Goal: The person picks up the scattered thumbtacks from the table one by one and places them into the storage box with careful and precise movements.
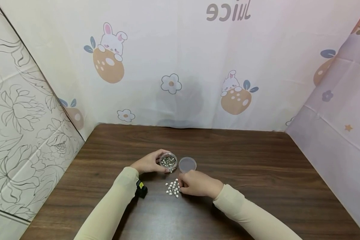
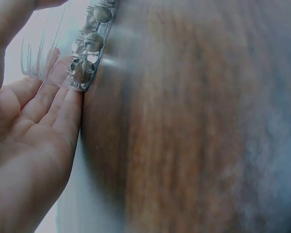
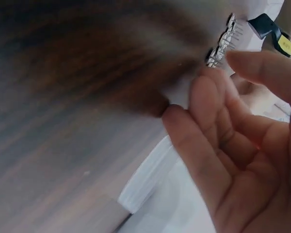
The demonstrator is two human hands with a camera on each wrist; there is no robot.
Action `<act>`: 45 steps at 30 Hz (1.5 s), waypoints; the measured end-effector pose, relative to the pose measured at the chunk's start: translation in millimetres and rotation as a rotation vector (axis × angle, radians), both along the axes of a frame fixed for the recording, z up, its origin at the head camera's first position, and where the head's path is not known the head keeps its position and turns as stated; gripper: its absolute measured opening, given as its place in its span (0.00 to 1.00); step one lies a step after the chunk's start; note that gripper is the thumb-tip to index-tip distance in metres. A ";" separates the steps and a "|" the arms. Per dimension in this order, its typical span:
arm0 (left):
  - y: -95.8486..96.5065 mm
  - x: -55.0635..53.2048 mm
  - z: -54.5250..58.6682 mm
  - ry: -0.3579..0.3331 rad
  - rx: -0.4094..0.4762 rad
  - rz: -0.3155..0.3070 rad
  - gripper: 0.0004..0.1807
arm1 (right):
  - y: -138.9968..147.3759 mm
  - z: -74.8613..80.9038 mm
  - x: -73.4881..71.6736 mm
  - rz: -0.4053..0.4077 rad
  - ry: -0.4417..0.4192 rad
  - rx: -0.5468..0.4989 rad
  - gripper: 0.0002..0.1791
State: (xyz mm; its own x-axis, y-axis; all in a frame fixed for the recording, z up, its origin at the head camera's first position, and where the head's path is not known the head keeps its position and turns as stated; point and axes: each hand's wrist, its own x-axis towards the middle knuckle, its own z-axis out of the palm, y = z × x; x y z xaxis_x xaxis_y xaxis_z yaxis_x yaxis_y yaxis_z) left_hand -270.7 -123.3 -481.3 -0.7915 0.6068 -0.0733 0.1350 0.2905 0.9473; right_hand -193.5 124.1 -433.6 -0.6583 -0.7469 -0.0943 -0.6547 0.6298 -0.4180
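My left hand grips a small round clear plastic jar from its left side, thumb and fingers around the wall. Silver dome-headed thumbtacks lie inside it. Nearer to me, a loose group of the same thumbtacks is spread on the table, several with points up. At the right edge of this group is my right hand, its fingers bent and low over the table. In the right wrist view the thumb stands apart from the fingers, and nothing shows between them.
A round translucent lid lies on the brown wooden table, right of the jar and just beyond the right hand. A black device with a yellow label sits at the left wrist. A patterned curtain hangs behind the table.
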 end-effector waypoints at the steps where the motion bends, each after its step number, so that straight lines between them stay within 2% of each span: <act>1: 0.3 0.0 -0.4 -0.003 0.004 -0.001 0.37 | -0.7 -0.1 1.0 0.000 0.014 0.013 0.09; 7: 0.7 0.9 -0.4 -0.016 0.004 0.005 0.37 | -5.2 1.8 5.6 0.008 0.090 0.043 0.10; 12: 0.4 1.2 -0.8 -0.014 -0.005 0.005 0.37 | -6.5 1.5 5.7 0.016 0.108 0.050 0.11; 30: 1.3 2.5 1.9 0.000 0.000 0.006 0.37 | -2.2 -1.9 1.9 0.015 0.119 0.011 0.14; 38: 1.3 2.6 1.7 -0.015 0.010 0.013 0.37 | -0.4 -1.4 1.5 0.014 0.103 -0.017 0.14; 41: 2.1 4.7 4.6 -0.015 0.013 0.013 0.37 | 0.2 -2.1 1.3 0.012 0.099 -0.023 0.14; 45: 3.7 10.7 14.0 -0.028 0.034 0.010 0.37 | 1.1 -3.3 0.5 0.016 0.091 -0.033 0.14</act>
